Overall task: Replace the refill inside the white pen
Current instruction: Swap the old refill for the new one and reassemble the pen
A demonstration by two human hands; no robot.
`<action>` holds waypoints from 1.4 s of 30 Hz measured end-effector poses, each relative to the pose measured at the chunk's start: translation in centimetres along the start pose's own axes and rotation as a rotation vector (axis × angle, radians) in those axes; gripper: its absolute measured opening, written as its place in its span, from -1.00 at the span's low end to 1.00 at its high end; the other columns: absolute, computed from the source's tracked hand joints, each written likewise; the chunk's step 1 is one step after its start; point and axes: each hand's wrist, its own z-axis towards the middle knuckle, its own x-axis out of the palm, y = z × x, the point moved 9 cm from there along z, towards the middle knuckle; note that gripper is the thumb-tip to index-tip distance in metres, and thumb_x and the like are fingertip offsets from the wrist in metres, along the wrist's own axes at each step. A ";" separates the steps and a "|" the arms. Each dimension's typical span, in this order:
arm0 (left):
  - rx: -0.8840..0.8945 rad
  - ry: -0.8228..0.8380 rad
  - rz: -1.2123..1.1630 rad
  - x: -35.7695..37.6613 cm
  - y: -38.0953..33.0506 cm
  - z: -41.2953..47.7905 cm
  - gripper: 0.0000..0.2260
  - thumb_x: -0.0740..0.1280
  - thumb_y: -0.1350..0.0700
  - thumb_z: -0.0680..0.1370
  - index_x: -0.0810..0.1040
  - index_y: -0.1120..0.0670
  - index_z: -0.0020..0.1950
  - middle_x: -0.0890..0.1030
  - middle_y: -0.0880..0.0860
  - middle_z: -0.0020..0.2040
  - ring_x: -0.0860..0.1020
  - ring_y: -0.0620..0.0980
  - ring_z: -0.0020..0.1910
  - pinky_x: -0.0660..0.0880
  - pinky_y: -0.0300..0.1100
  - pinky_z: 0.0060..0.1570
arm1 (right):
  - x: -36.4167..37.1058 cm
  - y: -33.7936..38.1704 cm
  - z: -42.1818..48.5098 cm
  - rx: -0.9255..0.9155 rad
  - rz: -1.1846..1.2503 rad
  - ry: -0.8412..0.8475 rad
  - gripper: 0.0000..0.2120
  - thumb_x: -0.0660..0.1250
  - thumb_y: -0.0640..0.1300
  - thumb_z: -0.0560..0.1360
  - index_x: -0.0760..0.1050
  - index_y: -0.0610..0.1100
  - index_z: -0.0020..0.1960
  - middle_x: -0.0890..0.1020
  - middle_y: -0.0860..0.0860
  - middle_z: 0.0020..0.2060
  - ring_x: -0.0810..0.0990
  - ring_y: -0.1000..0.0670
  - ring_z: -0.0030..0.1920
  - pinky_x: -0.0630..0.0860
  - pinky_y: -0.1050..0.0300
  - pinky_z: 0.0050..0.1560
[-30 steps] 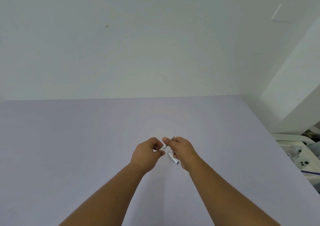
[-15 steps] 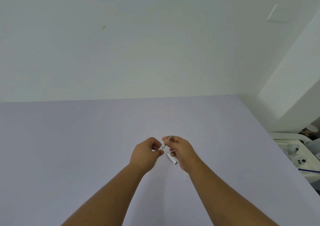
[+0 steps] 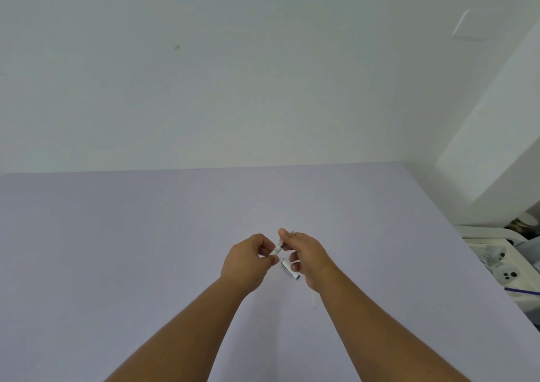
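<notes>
- While the left hand [image 3: 247,260] and right hand [image 3: 305,254] both pinch the white pen [image 3: 277,249] above the table [image 3: 117,250], twisting crookedly could jam its threads.
- Its cap [image 3: 290,268], lying underneath, might get knocked away.

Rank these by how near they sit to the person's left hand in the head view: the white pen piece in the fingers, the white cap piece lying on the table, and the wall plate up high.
1. White pen piece, pinched in the left hand itself.
2. Cap piece, on the table just right of it.
3. Wall plate, far up on the right.
</notes>
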 end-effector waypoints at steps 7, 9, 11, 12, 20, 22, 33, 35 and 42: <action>0.003 -0.007 0.002 -0.1 0.0 -0.1 -0.91 0.44 0.06 0.42 0.55 -0.08 -0.16 0.64 -0.12 -0.14 0.57 -0.19 -0.14 0.42 -0.32 -0.26 | 0.0 0.3 -0.1 -0.010 -0.082 -0.044 -0.63 0.44 0.11 0.38 0.39 -0.15 -0.24 0.35 0.02 -0.41 0.26 0.05 -0.45 0.28 0.23 -0.47; -0.006 -0.010 -0.002 -0.3 0.1 -0.2 -0.91 0.44 0.06 0.42 0.55 -0.09 -0.17 0.64 -0.12 -0.15 0.57 -0.18 -0.16 0.42 -0.32 -0.28 | 0.4 0.3 -0.2 -0.014 -0.002 0.002 -0.73 0.42 0.07 0.41 0.51 -0.14 -0.17 0.49 0.02 -0.30 0.33 0.05 -0.37 0.33 0.24 -0.43; -0.007 -0.014 0.004 -0.4 0.1 -0.2 -0.91 0.44 0.06 0.42 0.55 -0.09 -0.17 0.64 -0.13 -0.15 0.57 -0.18 -0.17 0.40 -0.32 -0.30 | 0.5 0.7 -0.4 -0.053 0.033 0.028 -0.85 0.41 -0.02 0.44 0.59 -0.10 -0.13 0.54 0.04 -0.28 0.37 0.06 -0.36 0.37 0.26 -0.41; -0.004 -0.015 0.006 -0.4 0.0 -0.2 -0.91 0.44 0.07 0.42 0.55 -0.09 -0.18 0.63 -0.14 -0.16 0.56 -0.20 -0.18 0.39 -0.32 -0.30 | 0.4 0.8 -0.4 -0.064 0.014 0.021 -0.84 0.41 -0.03 0.43 0.58 -0.12 -0.17 0.51 0.05 -0.33 0.36 0.08 -0.39 0.37 0.27 -0.42; 0.002 -0.035 0.013 -0.4 0.0 -0.3 -0.92 0.44 0.07 0.42 0.57 -0.06 -0.16 0.64 -0.11 -0.15 0.58 -0.14 -0.15 0.44 -0.30 -0.26 | 0.2 0.5 -0.6 -0.078 0.025 0.025 -0.87 0.39 -0.02 0.45 0.60 -0.08 -0.17 0.58 0.09 -0.29 0.38 0.07 -0.36 0.37 0.26 -0.41; 0.010 -0.033 0.027 -0.4 -0.1 -0.2 -0.92 0.44 0.08 0.42 0.57 -0.05 -0.15 0.64 -0.12 -0.15 0.57 -0.13 -0.16 0.44 -0.30 -0.28 | -0.2 0.5 -0.6 -0.077 -0.017 -0.013 -0.84 0.42 -0.02 0.43 0.57 -0.11 -0.23 0.51 0.07 -0.38 0.35 0.07 -0.39 0.37 0.25 -0.40; 0.025 -0.012 0.059 0.2 -0.6 0.0 -0.93 0.43 0.07 0.43 0.55 -0.06 -0.16 0.62 -0.14 -0.18 0.56 -0.14 -0.17 0.41 -0.33 -0.30 | -0.2 0.9 -0.4 -0.067 -0.059 -0.019 -0.89 0.38 -0.08 0.47 0.57 -0.08 -0.21 0.52 0.05 -0.32 0.40 0.08 -0.33 0.38 0.22 -0.33; 0.019 -0.017 0.060 0.2 -0.4 -0.1 -0.91 0.43 0.07 0.43 0.54 -0.08 -0.18 0.62 -0.13 -0.18 0.56 -0.16 -0.18 0.41 -0.34 -0.30 | -0.1 1.0 -0.5 -0.051 -0.084 -0.016 -0.86 0.39 -0.03 0.46 0.56 -0.09 -0.20 0.49 0.05 -0.33 0.38 0.08 -0.37 0.38 0.24 -0.37; 0.020 -0.050 0.092 0.2 -0.2 -0.1 -0.91 0.43 0.06 0.43 0.53 -0.08 -0.17 0.59 -0.16 -0.22 0.55 -0.17 -0.20 0.37 -0.35 -0.34 | -0.2 0.9 -0.5 -0.062 -0.027 -0.029 -0.84 0.40 -0.05 0.45 0.59 -0.14 -0.21 0.58 0.00 -0.32 0.36 0.07 -0.44 0.42 0.23 -0.35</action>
